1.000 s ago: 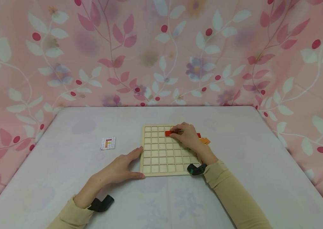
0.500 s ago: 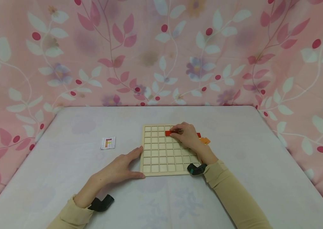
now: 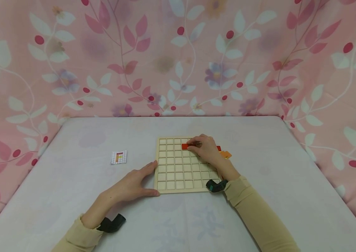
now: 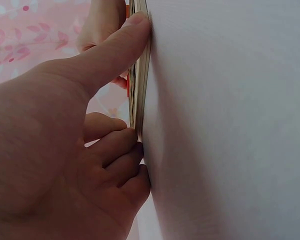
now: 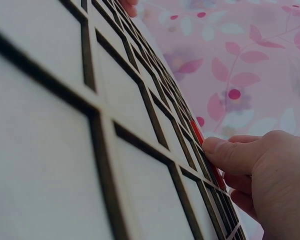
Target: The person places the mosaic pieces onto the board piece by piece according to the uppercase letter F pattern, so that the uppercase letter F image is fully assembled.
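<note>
We see left grip [image 3: 132, 185] nearest — thumb and fingers apart, touching left edge of grid board [image 3: 175, 168]. Printed card [image 3: 119, 157] on counter [image 3: 86, 189], left. Orange piece [image 3: 227, 154] right. Right grip [image 3: 207, 149] pinches red piece [image 3: 184, 146] — board's second row from far edge.

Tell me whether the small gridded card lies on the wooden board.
No: the card lies on the white table, apart from the board and to its left.
</note>
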Demonstrator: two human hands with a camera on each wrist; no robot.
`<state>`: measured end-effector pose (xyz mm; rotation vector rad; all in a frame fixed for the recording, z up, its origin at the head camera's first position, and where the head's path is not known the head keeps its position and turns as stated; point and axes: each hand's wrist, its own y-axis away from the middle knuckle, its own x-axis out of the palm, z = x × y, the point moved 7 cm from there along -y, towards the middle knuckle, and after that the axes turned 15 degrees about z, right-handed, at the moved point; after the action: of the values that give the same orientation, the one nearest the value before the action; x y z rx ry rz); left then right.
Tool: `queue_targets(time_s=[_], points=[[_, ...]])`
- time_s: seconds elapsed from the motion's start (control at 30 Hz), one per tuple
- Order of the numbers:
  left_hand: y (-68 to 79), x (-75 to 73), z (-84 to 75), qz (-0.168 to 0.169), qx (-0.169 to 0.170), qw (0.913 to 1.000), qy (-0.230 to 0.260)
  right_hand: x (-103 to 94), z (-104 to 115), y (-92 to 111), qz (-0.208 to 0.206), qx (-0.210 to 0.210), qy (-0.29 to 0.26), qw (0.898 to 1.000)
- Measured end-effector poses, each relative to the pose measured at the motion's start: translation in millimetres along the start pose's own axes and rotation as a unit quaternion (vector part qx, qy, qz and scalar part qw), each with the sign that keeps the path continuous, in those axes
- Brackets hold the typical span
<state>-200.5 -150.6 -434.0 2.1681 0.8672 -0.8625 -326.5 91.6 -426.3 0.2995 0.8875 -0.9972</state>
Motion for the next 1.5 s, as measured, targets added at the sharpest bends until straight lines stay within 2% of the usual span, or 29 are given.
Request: queue_targets(time_s=[0.17, 0.4, 0.6, 0.67, 0.87, 1.03, 1.3, 1.5], points=[[-0.3, 0.0, 0.0, 0.001, 0.001, 1.0000, 0.002, 0.2, -1, -1, 0.003, 0.011, -0.003, 1.000], [-0.5, 0.0, 0.3, 0.002, 0.004, 1.0000, 0.004, -2.7, 1, 0, -0.003, 0.007, -0.011, 1.000], [-0.2, 0.5, -0.7, 0.001, 0.004, 1.0000, 0.006, -39.7, 12, 7, -0.059, -0.009, -0.084, 0.995], [-0.4, 0.5, -1.4, 0.000, 0.004, 1.0000, 0.004, -51.1, 10, 12, -0.062, -0.003, -0.095, 0.993], [0.3, -0.7, -2.5, -0.003, 0.003, 1.0000, 0.003, -67.9, -16, 28, -0.043, 0.043, -0.083, 0.995], [0.5, -1.2, -2.9, -0.002, 0.003, 1.0000, 0.005, -79.4, -38, 44, -0.051, 0.077, -0.053, 0.994], [-0.9, 0.1, -2.3, -0.001, 0.003, 1.0000, 0.000, -88.6, -64, 71, -0.065, 0.104, -0.031, 0.992], [-1.8, -0.4, -2.2, -0.001, 0.003, 1.0000, 0.001, -87.3, -76, 77, -0.056, 0.111, -0.036, 0.992]])
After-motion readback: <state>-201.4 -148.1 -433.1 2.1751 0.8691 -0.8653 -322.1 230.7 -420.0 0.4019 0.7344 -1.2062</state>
